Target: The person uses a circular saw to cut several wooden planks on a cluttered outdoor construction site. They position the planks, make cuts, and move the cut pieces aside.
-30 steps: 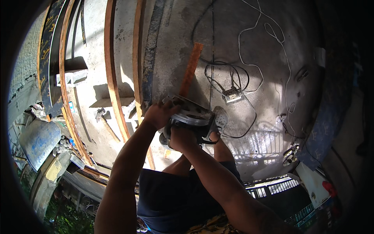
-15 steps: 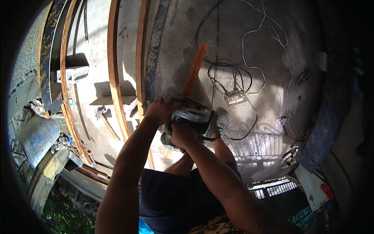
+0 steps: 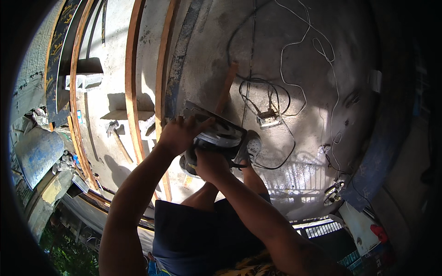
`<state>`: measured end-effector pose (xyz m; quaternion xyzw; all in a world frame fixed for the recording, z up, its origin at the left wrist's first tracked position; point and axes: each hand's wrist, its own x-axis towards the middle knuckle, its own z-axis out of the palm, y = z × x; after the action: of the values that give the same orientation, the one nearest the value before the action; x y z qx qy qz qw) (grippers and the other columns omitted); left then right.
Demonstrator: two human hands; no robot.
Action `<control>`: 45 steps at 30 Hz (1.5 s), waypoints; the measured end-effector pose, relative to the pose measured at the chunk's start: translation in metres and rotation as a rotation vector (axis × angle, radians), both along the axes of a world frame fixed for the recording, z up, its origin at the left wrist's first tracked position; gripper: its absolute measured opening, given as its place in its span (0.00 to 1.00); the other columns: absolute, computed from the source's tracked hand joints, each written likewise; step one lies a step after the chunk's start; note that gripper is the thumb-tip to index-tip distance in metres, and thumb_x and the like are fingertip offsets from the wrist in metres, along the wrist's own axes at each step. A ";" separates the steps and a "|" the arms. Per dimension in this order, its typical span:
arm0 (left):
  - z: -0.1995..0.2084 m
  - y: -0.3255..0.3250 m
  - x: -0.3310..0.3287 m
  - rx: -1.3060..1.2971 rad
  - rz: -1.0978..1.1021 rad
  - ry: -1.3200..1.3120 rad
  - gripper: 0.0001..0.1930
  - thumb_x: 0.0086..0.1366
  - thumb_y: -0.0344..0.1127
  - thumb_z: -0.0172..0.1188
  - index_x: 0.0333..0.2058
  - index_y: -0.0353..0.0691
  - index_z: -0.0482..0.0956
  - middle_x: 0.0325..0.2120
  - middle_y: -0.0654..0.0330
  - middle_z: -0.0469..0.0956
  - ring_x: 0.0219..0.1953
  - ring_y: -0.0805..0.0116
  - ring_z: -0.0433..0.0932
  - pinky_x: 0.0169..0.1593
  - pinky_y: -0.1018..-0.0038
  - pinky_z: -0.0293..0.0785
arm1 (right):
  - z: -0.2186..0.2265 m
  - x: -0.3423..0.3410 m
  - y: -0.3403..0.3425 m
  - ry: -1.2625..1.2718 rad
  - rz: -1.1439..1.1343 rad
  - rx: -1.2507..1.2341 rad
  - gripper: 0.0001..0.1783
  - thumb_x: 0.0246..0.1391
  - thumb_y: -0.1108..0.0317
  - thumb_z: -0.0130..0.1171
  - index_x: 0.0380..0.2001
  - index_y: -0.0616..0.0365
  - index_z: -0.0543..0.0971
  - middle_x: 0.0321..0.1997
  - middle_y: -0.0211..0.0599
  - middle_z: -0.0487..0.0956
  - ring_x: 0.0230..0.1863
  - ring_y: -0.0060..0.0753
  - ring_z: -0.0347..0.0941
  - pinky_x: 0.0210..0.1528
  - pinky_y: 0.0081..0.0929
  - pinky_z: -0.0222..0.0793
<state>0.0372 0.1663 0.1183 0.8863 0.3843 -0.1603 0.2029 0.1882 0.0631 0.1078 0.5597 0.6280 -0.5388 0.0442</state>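
Observation:
A circular saw (image 3: pixel 220 138) with a grey guard and a flat metal base plate is held low over the ground in front of my legs. My right hand (image 3: pixel 212 166) is wrapped round its dark handle. My left hand (image 3: pixel 178 134) grips the saw's left side by the base plate, fingers partly visible. Beyond the plate sticks out a narrow reddish-brown wood strip (image 3: pixel 226 87), its near end hidden under the saw. Whether the blade touches the wood cannot be seen.
A power strip (image 3: pixel 269 120) with coiled black cable lies right of the wood, close to my clog-shod foot (image 3: pixel 253 146). Long timbers (image 3: pixel 131 69) run along the left, with a hammer (image 3: pixel 119 142) between them. Thin white cord (image 3: pixel 332 73) loops across the floor at right.
The view has shifted slightly, moving the scene left. The wood strip's far end sits a little nearer to me and looks darker. Both hands keep their hold on the saw.

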 end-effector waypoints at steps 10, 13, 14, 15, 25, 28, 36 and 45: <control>-0.039 -0.128 -0.079 -0.242 1.181 0.010 0.36 0.65 0.51 0.69 0.65 0.38 0.69 0.53 0.45 0.81 0.52 0.47 0.84 0.55 0.54 0.80 | 0.074 0.133 -0.027 -0.088 -0.234 -0.052 0.27 0.52 0.64 0.70 0.57 0.55 0.80 0.44 0.55 0.86 0.49 0.61 0.84 0.53 0.51 0.79; -0.081 -0.152 -0.026 -0.343 1.062 0.142 0.41 0.58 0.59 0.71 0.62 0.37 0.71 0.55 0.42 0.79 0.59 0.45 0.79 0.59 0.54 0.76 | 0.057 0.181 -0.043 -0.216 -0.326 -0.080 0.25 0.53 0.65 0.70 0.54 0.62 0.81 0.44 0.57 0.87 0.49 0.55 0.86 0.51 0.44 0.79; -0.101 -0.156 -0.008 -0.306 0.986 0.157 0.41 0.56 0.59 0.72 0.60 0.36 0.71 0.53 0.42 0.80 0.58 0.44 0.79 0.59 0.53 0.76 | 0.050 0.196 -0.048 -0.215 -0.385 -0.087 0.24 0.53 0.67 0.70 0.53 0.63 0.81 0.43 0.55 0.87 0.47 0.52 0.86 0.50 0.43 0.79; -0.122 -0.161 0.004 -0.266 0.911 0.176 0.42 0.54 0.59 0.74 0.58 0.35 0.72 0.52 0.43 0.80 0.56 0.43 0.80 0.58 0.52 0.77 | 0.041 0.208 -0.054 -0.208 -0.443 -0.094 0.23 0.53 0.68 0.70 0.52 0.64 0.81 0.42 0.53 0.87 0.46 0.49 0.87 0.49 0.42 0.79; -0.192 -0.162 0.049 -0.222 1.164 0.293 0.14 0.73 0.37 0.51 0.50 0.33 0.72 0.46 0.43 0.81 0.48 0.42 0.85 0.48 0.49 0.83 | 0.018 0.295 -0.085 -0.243 -0.542 -0.074 0.19 0.51 0.71 0.69 0.48 0.63 0.81 0.35 0.41 0.84 0.36 0.31 0.80 0.42 0.34 0.75; -0.183 -0.135 0.055 -0.255 1.227 0.211 0.16 0.73 0.39 0.50 0.51 0.32 0.70 0.48 0.38 0.80 0.50 0.39 0.84 0.53 0.46 0.81 | 0.022 0.298 -0.084 -0.254 -0.501 -0.103 0.21 0.52 0.71 0.69 0.51 0.63 0.81 0.37 0.46 0.86 0.37 0.36 0.83 0.45 0.37 0.77; -0.188 -0.100 0.066 -0.305 1.266 0.213 0.20 0.71 0.43 0.55 0.54 0.34 0.69 0.51 0.38 0.80 0.53 0.37 0.82 0.56 0.49 0.80 | 0.032 0.257 -0.061 -0.135 -0.528 -0.111 0.20 0.52 0.71 0.69 0.49 0.63 0.82 0.37 0.43 0.86 0.37 0.33 0.83 0.44 0.35 0.77; -0.191 -0.108 -0.005 -0.539 1.186 0.035 0.43 0.64 0.55 0.67 0.67 0.33 0.63 0.57 0.39 0.79 0.59 0.40 0.80 0.62 0.51 0.75 | 0.031 0.193 -0.028 -0.053 -0.321 -0.107 0.24 0.53 0.67 0.71 0.53 0.60 0.82 0.41 0.50 0.87 0.44 0.44 0.87 0.48 0.39 0.79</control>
<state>0.0323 0.0585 -0.0731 0.4391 0.7577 -0.1265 0.4658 0.3812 0.0346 0.1387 0.6635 0.4997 -0.5568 0.0037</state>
